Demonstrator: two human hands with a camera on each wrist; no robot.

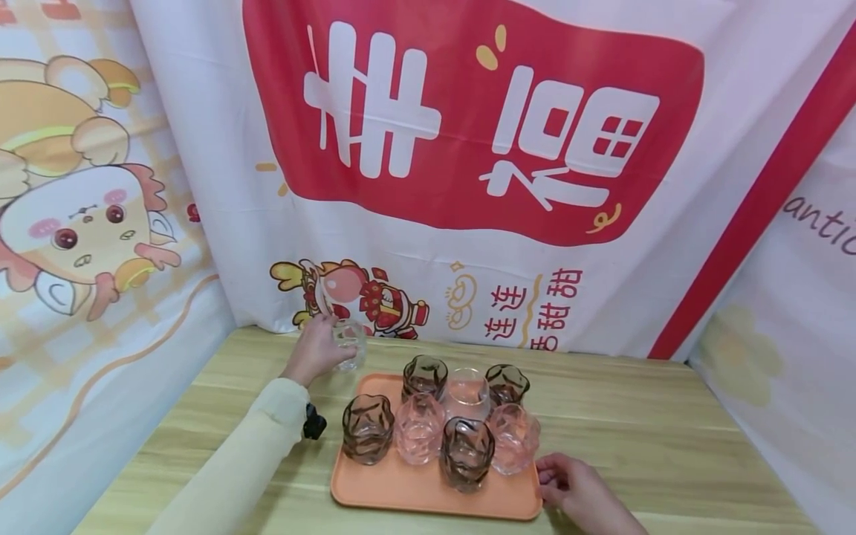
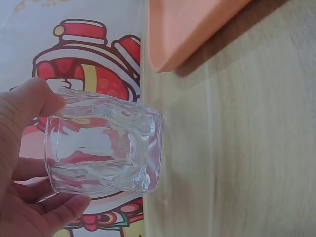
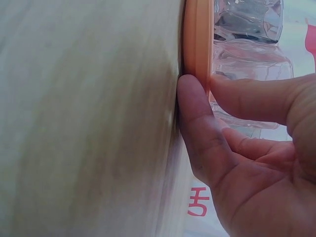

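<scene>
At the back left of the table, my left hand (image 1: 317, 348) grips a clear drinking glass (image 1: 351, 345). In the left wrist view, thumb and fingers curl round the rim end of this glass (image 2: 103, 143), and its thick base faces the table. An orange tray (image 1: 401, 490) carries several smoky brown glasses (image 1: 368, 429), two pink glasses (image 1: 419, 429) and another clear glass (image 1: 467, 394). My right hand (image 1: 576, 487) is at the tray's front right corner. The right wrist view has its thumb and index finger pinching the edge of the tray (image 3: 197, 47).
The wooden table (image 1: 642, 431) reaches back to a white cloth wall (image 1: 221, 223) with a red printed panel. A second printed cloth (image 1: 73, 357) hangs along the left side, and another cloth (image 1: 789, 357) along the right. A small black object (image 1: 313, 422) is at the left wrist.
</scene>
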